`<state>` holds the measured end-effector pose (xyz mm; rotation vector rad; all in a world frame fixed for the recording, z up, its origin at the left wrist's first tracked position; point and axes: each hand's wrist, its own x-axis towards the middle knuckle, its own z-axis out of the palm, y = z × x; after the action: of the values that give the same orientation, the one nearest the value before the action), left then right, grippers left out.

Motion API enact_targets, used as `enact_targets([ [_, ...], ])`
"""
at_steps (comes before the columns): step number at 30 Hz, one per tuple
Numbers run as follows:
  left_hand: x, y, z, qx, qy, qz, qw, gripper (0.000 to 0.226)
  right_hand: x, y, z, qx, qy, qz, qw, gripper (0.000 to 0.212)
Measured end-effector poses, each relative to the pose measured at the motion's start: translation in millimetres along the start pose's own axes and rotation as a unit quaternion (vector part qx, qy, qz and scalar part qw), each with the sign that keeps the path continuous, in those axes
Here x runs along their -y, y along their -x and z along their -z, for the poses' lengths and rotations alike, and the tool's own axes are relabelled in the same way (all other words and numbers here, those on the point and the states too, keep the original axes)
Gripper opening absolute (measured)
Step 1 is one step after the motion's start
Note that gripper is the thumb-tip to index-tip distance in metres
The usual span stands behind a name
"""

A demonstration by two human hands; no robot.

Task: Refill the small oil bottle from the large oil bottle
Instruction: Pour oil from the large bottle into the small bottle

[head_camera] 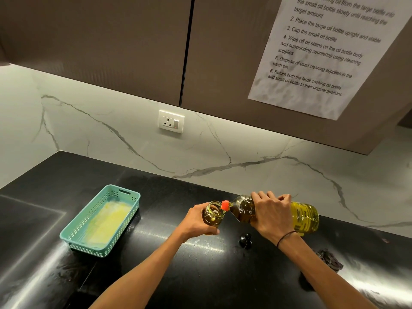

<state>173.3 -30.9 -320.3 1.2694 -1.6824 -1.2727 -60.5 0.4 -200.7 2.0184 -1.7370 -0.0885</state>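
Observation:
The small oil bottle [214, 215] is a clear glass jar with an open mouth, standing on the black countertop [200, 275]. My left hand [196, 221] grips its side. My right hand [270, 214] wraps over the large oil bottle [305, 216], a clear plastic bottle of yellow oil with a yellow label. That bottle lies tipped nearly level, and its red neck ring [225, 205] sits right at the jar's rim. A small dark cap [246, 240] lies on the counter between my forearms.
A teal plastic basket [73, 230] holding a yellow cloth stands at the left. A dark crumpled cloth [330, 260] lies at the right by my forearm. Behind the counter rises a marble wall with a socket [171, 121], and a paper instruction sheet [323, 52] hangs on the cabinet.

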Motion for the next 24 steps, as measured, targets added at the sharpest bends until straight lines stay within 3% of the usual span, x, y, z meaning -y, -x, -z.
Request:
enact_targets([
  [24,-1.6,-0.1,-4.7,0.006,0.02,0.003,1.0,0.06,-0.6,2.6,-1.8,0.003,0.012,-0.004,1.0,0.064],
])
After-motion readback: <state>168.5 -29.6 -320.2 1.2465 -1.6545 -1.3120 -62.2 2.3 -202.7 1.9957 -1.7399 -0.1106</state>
